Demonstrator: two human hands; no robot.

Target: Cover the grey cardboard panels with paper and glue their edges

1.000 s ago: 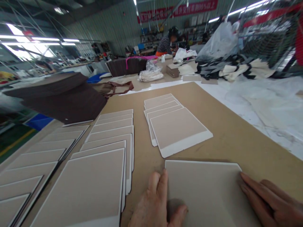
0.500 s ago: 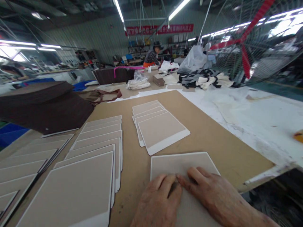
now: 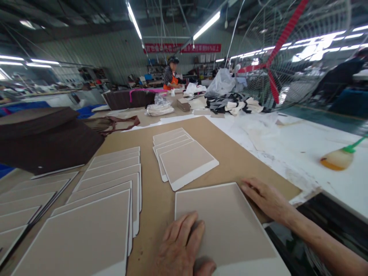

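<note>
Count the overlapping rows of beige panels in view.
3: a far-left row, a middle row, and a right row beyond the left hand. More may be hidden.

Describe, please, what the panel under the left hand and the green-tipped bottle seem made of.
Panel: perhaps card or backed fabric, matte; it lies flat with straight edges, no texture readable. Bottle: probably smooth translucent plastic; amber contents show through its wall.
</note>
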